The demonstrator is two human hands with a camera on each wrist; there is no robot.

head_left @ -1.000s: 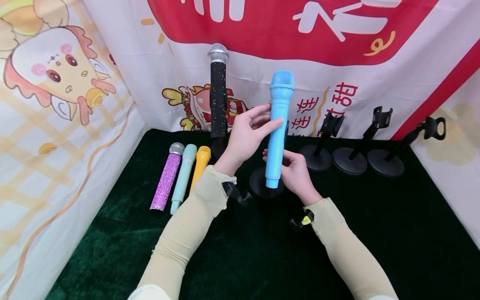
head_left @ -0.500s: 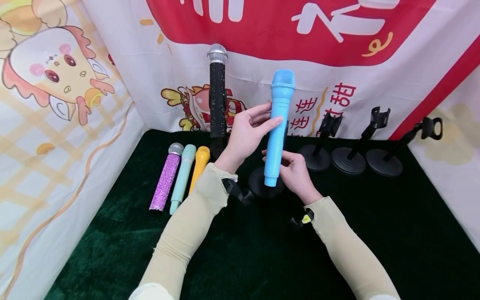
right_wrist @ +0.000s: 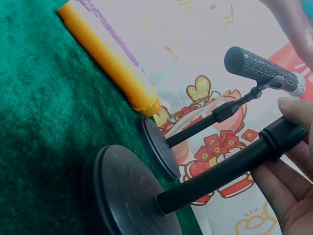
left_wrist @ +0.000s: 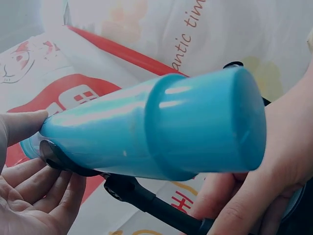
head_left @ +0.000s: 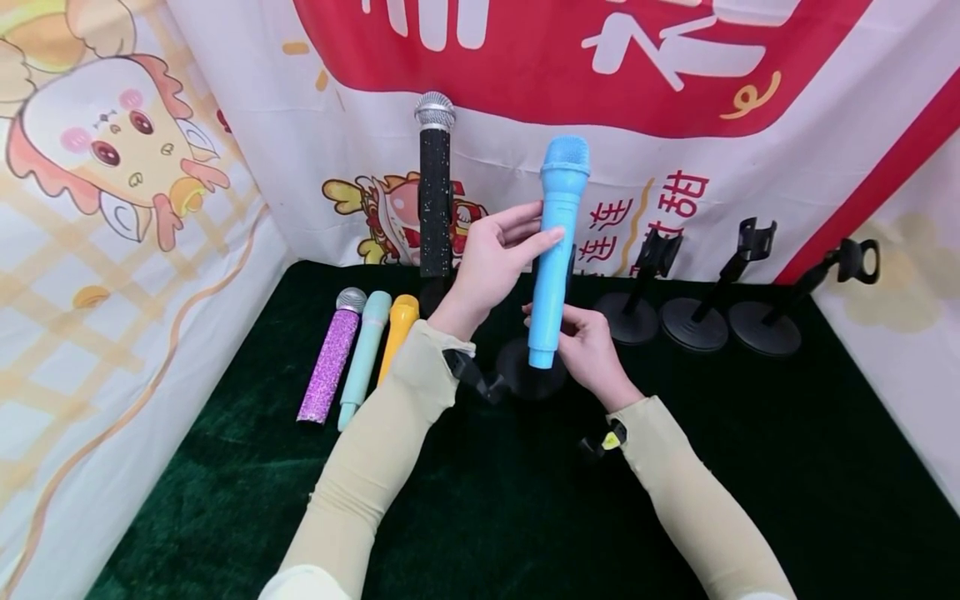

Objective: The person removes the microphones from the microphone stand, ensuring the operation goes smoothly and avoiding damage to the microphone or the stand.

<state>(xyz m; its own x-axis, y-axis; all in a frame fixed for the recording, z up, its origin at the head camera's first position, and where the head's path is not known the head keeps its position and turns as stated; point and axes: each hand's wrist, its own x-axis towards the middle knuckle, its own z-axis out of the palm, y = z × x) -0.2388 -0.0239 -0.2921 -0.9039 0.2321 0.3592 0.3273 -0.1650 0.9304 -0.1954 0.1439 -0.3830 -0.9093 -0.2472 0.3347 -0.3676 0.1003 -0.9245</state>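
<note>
My left hand pinches a light blue microphone, thumb on its near side, fingers behind. The microphone stands tilted, head up. In the left wrist view it lies in the black clip of a small desk stand, and my left fingers are under that clip. My right hand holds the stand's pole just below the top, thumb on one side and fingers on the other. The stand's round base is on the dark green cloth, partly hidden behind the microphone.
A black speckled microphone stands on another stand behind my left hand. Purple glitter, mint green and yellow microphones lie at left. Black stands with bare clips line the back right. Printed curtains close off the back and sides.
Both hands keep the same hold. The blue microphone's lower end has risen very slightly in the head view, and the view itself has shifted a little.
</note>
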